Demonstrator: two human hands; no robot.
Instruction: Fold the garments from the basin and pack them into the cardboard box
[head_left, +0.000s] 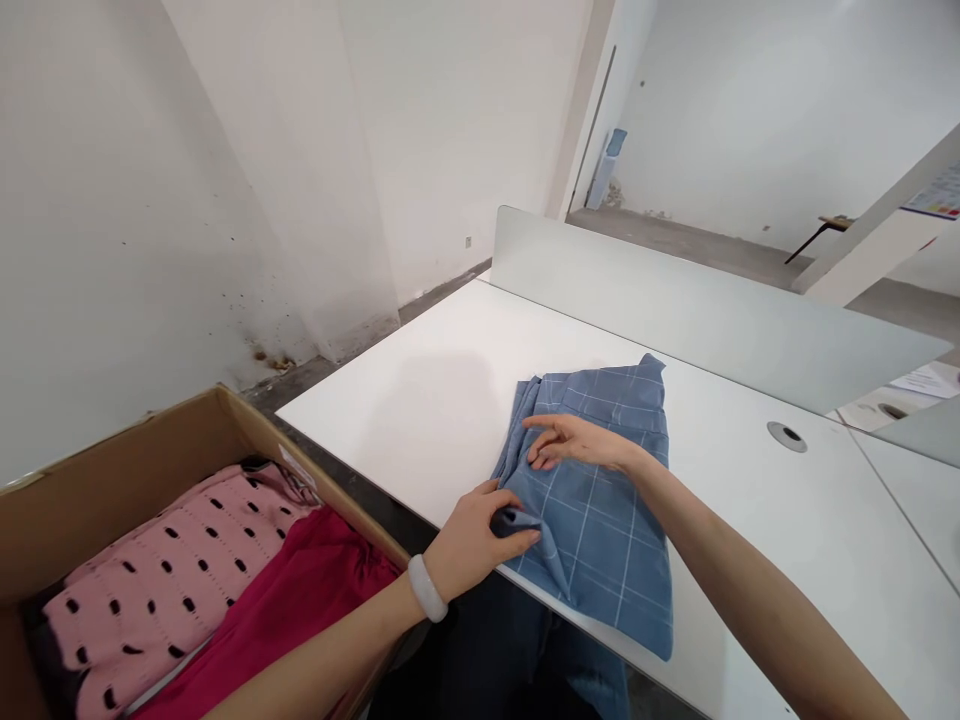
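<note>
A blue checked cloth garment [592,530] lies folded and rumpled at the near edge of the white desk [420,420], with part of it hanging over that edge. My left hand [476,535] is shut on a gathered fold at the garment's near left side, and a white bangle [427,588] circles that wrist. My right hand [570,442] lies across the top of the cloth, its fingers slightly apart and touching the fabric. A cardboard box [97,520] stands open to my left, holding a pink garment with black dots [172,570] and a crimson garment [300,590].
A pale grey divider panel [697,310] runs along the far side of the desk, and a round cable grommet [787,436] sits in the desktop to the right. White walls rise beyond. Dark trousers show below the near desk edge.
</note>
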